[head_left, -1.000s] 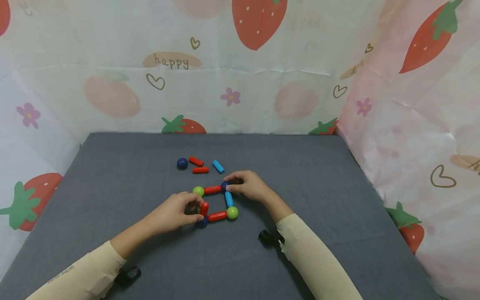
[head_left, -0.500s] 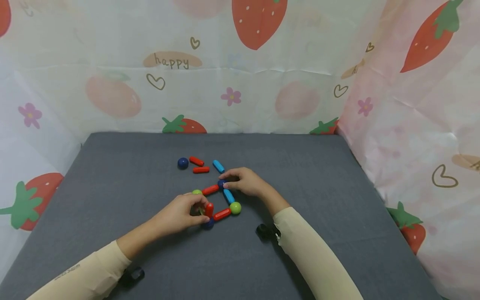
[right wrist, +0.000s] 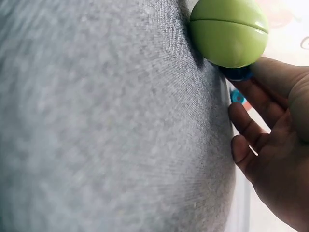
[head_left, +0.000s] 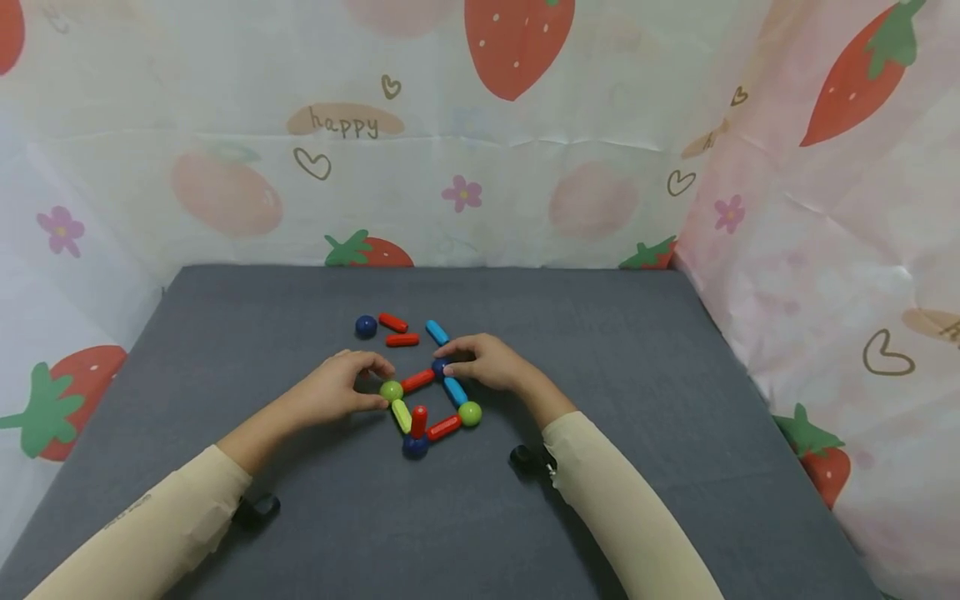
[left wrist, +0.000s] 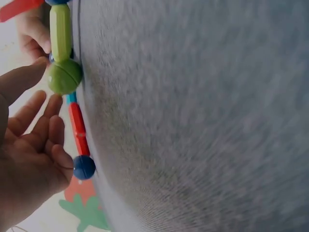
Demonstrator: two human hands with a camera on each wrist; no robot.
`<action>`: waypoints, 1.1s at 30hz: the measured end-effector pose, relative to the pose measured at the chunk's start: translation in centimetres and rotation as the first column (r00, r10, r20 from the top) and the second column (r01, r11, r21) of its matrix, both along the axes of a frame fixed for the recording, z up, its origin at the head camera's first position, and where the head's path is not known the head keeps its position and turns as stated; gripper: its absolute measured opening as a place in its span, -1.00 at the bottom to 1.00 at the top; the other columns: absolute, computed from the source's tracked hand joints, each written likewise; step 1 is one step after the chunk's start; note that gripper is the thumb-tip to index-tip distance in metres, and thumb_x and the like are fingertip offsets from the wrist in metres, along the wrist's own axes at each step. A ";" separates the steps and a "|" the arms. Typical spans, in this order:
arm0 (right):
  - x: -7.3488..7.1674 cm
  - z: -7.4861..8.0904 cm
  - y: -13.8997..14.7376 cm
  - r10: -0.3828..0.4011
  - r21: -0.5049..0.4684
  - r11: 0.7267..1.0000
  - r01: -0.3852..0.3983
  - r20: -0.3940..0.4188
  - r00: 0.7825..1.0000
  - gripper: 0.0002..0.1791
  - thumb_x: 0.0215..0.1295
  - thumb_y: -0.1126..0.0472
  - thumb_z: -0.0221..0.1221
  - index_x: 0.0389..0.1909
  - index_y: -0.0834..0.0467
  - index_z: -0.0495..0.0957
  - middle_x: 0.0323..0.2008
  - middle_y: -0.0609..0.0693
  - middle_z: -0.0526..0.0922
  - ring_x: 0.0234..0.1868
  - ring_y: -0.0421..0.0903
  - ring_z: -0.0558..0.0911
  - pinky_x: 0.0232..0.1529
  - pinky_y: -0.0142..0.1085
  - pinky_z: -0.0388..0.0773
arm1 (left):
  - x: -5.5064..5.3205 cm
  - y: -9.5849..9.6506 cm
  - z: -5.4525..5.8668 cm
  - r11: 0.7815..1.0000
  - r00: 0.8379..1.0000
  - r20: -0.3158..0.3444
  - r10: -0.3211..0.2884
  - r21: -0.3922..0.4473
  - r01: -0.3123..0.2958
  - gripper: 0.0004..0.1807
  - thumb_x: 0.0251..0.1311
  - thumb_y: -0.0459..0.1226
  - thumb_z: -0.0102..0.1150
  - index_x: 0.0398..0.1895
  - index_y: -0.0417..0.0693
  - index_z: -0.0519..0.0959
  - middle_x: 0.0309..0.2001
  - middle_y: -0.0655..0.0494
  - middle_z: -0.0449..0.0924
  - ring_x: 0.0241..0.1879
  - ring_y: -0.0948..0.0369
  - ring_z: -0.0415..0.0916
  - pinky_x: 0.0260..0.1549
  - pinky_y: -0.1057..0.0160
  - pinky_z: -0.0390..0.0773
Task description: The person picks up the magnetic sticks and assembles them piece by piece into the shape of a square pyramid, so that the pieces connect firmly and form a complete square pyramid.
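Observation:
On the grey cloth lies a four-sided figure of magnetic rods and balls. My left hand (head_left: 341, 385) has its thumb and fingers around the green ball (head_left: 392, 391) at the far left corner, fingertips right at its surface. My right hand (head_left: 491, 362) pinches the dark blue ball (head_left: 440, 367) at the far right corner. Between those balls runs a red rod (head_left: 417, 382). A light blue rod (head_left: 455, 391) leads to the near green ball (head_left: 470, 413), and another red rod (head_left: 444, 428) to the near blue ball (head_left: 416, 447). From that ball a red rod (head_left: 419, 422) stands upright, beside a yellow-green rod (head_left: 401, 416).
Behind the figure lie a loose dark blue ball (head_left: 366, 327), two red rods (head_left: 402, 340) and a light blue rod (head_left: 437, 332), close to the right fingertips. A strawberry-print curtain (head_left: 510, 183) hangs along the table's far edge.
My left hand has left the upright red rod at the near blue ball and moved away to the far left green ball. The figure has turned slightly; my right hand stays at its blue ball.

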State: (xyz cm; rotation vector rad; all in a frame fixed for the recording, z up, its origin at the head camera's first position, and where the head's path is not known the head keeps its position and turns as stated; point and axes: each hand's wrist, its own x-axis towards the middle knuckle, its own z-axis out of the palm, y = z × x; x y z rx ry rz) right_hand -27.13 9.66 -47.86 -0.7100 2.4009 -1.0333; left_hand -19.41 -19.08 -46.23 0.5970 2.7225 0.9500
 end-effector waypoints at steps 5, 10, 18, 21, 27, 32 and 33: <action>-0.1 0.1 -0.4 0.011 0.002 1.000 -0.011 0.005 1.000 -0.63 0.46 -0.01 0.25 0.24 -0.14 0.63 0.21 -0.18 0.63 0.26 -0.15 0.53 0.28 -0.11 0.47 | -0.7 -0.3 -0.4 1.000 0.997 0.076 -0.024 -0.009 0.024 -0.61 0.18 -0.14 0.49 0.07 0.08 0.66 -0.04 0.19 0.67 -0.09 0.15 0.49 -0.05 0.08 0.50; -0.1 0.2 -0.6 -0.003 -0.008 1.000 0.003 0.005 1.000 -0.62 0.46 0.02 0.25 0.25 -0.11 0.63 0.16 -0.16 0.65 0.17 -0.16 0.57 0.22 -0.13 0.51 | -0.8 -0.4 -0.9 1.000 0.996 0.090 -0.003 -0.002 0.003 -0.67 0.20 -0.14 0.47 0.02 0.13 0.68 -0.14 0.21 0.64 -0.18 0.17 0.45 -0.15 0.16 0.46; 1.4 1.1 1.2 -0.090 -0.038 0.995 0.089 -0.025 0.996 -0.63 0.42 0.03 0.30 0.20 -0.05 0.66 0.14 -0.16 0.66 0.06 -0.16 0.61 0.08 -0.17 0.57 | -0.4 -0.1 -1.2 1.000 0.996 0.093 0.007 -0.002 -0.007 -0.67 0.16 -0.11 0.50 -0.02 0.13 0.68 -0.21 0.17 0.58 -0.20 0.16 0.41 -0.21 0.17 0.44; 2.2 1.5 2.4 -0.088 -0.031 0.996 0.086 -0.049 0.995 -0.65 0.42 0.04 0.30 0.18 -0.04 0.67 0.10 -0.16 0.68 0.00 -0.14 0.62 0.02 -0.16 0.58 | -0.2 0.2 -1.1 1.000 0.996 0.093 0.013 -0.003 -0.012 -0.67 0.14 -0.12 0.52 -0.04 0.12 0.68 -0.24 0.16 0.57 -0.22 0.16 0.41 -0.23 0.18 0.44; 3.9 1.4 4.3 -0.055 -0.007 0.998 0.054 -0.041 0.998 -0.62 0.41 0.03 0.31 0.20 -0.02 0.65 0.11 -0.16 0.69 0.03 -0.17 0.63 0.04 -0.17 0.58 | 0.2 1.1 -1.2 1.000 0.996 0.094 0.003 -0.002 -0.003 -0.67 0.09 -0.11 0.55 -0.11 0.08 0.67 -0.29 0.17 0.59 -0.27 0.19 0.44 -0.27 0.20 0.46; 4.7 1.0 5.5 -0.049 -0.055 0.997 0.049 0.010 0.999 -0.59 0.39 0.06 0.33 0.22 0.01 0.64 0.14 -0.11 0.69 0.11 -0.16 0.64 0.09 -0.18 0.59 | 0.7 2.0 -1.1 1.000 0.993 0.119 0.007 0.012 -0.008 -0.67 0.08 -0.10 0.56 -0.15 0.06 0.65 -0.28 0.18 0.61 -0.28 0.20 0.48 -0.35 0.23 0.54; 4.8 0.9 5.7 -0.052 -0.063 0.997 0.053 0.018 0.998 -0.59 0.38 0.08 0.34 0.22 0.02 0.64 0.13 -0.10 0.69 0.10 -0.15 0.64 0.07 -0.17 0.59 | 0.8 2.2 -1.0 1.000 0.993 0.122 0.005 0.016 -0.008 -0.67 0.08 -0.11 0.56 -0.16 0.05 0.65 -0.28 0.18 0.61 -0.28 0.20 0.49 -0.38 0.23 0.56</action>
